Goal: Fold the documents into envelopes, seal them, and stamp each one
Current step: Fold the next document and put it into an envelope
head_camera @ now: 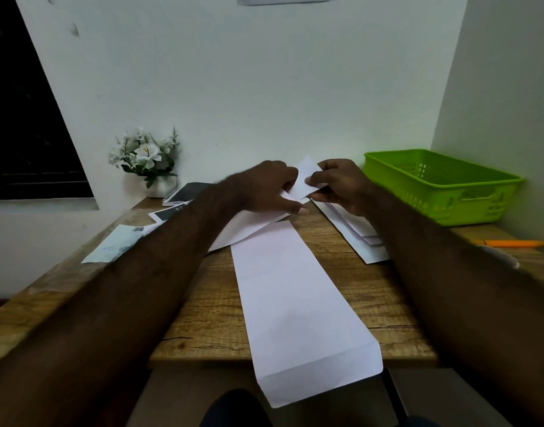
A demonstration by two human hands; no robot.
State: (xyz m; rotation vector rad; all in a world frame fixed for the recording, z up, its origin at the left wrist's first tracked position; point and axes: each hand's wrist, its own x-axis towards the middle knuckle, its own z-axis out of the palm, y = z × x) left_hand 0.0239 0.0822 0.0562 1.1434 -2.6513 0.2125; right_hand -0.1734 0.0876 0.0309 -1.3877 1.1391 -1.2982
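A long white envelope [301,303] lies lengthwise down the middle of the wooden table [203,318], its near end hanging over the front edge. At its far end both hands meet on a small white paper piece [306,177], held up off the table. My left hand [270,186] pinches its left side, one finger stretched down onto the sheets [249,226] below. My right hand [338,184] pinches its right side between thumb and fingers. More white envelopes [357,232] lie stacked under my right wrist.
A green plastic basket [443,183] stands at the back right. An orange pen [511,243] lies near the right edge. At the back left are a white flower pot [150,161], a dark notebook [187,192] and printed sheets [116,245].
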